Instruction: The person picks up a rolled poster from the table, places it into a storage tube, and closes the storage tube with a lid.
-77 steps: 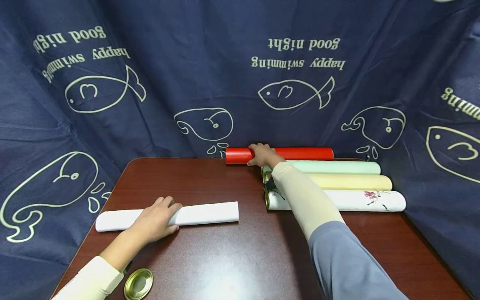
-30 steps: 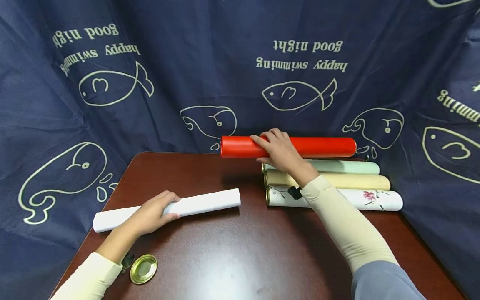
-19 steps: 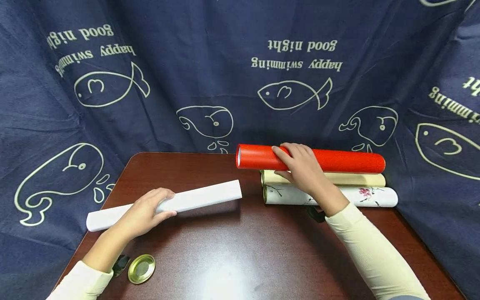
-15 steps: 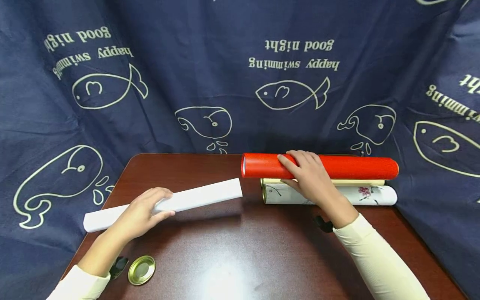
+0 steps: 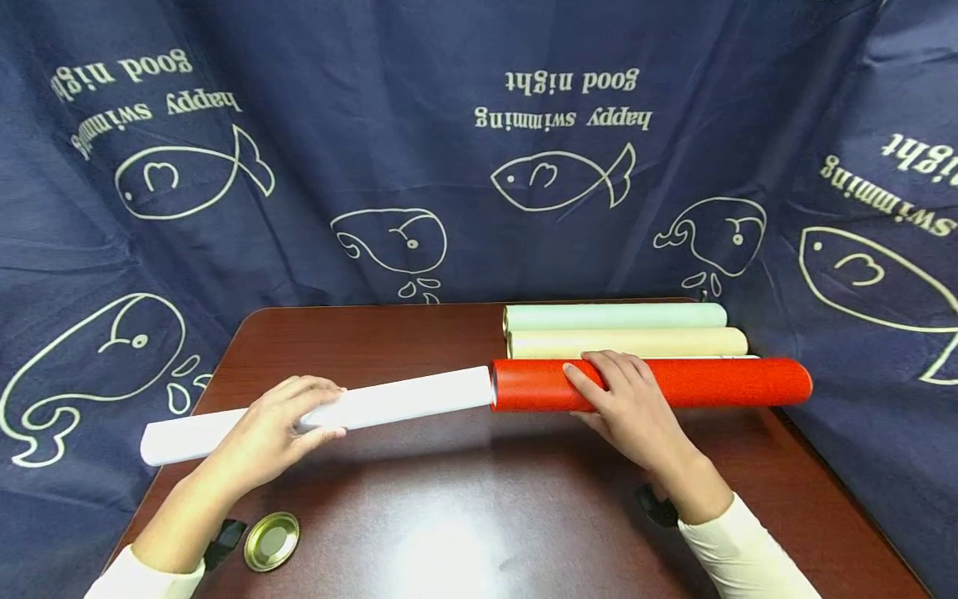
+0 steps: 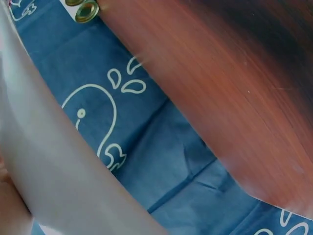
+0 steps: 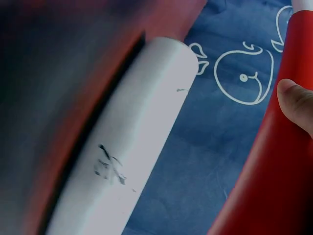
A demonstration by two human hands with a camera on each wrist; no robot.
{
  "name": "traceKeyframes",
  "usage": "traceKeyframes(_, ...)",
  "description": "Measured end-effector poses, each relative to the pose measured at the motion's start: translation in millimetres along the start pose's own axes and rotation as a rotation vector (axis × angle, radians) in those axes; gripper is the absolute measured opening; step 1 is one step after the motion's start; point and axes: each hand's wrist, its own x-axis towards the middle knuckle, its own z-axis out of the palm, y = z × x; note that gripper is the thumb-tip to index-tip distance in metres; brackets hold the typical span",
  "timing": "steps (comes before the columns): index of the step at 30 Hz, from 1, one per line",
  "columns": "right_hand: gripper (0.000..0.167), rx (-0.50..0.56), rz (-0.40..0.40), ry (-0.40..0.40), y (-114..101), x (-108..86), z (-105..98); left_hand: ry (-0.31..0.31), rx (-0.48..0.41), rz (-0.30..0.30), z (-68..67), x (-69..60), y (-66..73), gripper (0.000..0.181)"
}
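My left hand (image 5: 280, 424) grips a white paper roll (image 5: 419, 395) around its middle, fingers over the top and thumb on the near side. The roll slants up to the right above the table; in the left wrist view it fills the lower left. My right hand (image 5: 632, 408) grips a red cardboard tube (image 5: 733, 383) in the same way. At the tube's open left end the roll's right end meets it; whether it has entered, I cannot tell. In the right wrist view my thumb (image 7: 296, 100) lies along the red tube.
A gold metal lid (image 5: 272, 542) lies on the brown table (image 5: 374, 507) near my left wrist. Pale green (image 5: 614, 315) and pale yellow (image 5: 629, 343) tubes lie at the back right. A white flowered tube (image 7: 132, 127) is mostly hidden behind the red one. A blue curtain (image 5: 464, 83) surrounds the table.
My right hand has lifted the red tube from the back and brought it nearer and to the right. My left hand has raised the white roll, whose right end now meets the tube.
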Motion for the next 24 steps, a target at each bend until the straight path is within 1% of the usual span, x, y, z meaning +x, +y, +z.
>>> traceKeyframes(3,0.065,0.007,0.003,-0.010,-8,-4.1,5,0.002,0.006,0.023,-1.3,-2.8,0.5,0.044)
traceKeyframes(6,0.069,0.016,0.003,-0.037,-15,-6.6,10,-0.005,0.004,0.054,-0.4,-5.1,1.9,0.040)
traceKeyframes(10,0.076,0.017,-0.001,-0.043,-23,-11.5,12,-0.042,0.004,0.086,8.0,-1.8,9.0,0.039)
traceKeyframes(14,0.074,0.014,-0.013,-0.032,-30,-13.5,12,-0.046,0.006,0.113,21.8,7.5,22.1,0.043)
traceKeyframes(18,0.072,0.021,-0.037,-0.006,-35,-13.0,12,-0.036,0.034,0.146,38.6,21.6,41.6,0.048)
traceKeyframes(24,0.073,0.022,-0.060,0.039,-43,-11.1,11,-0.015,0.086,0.154,63.7,44.3,71.6,0.051)
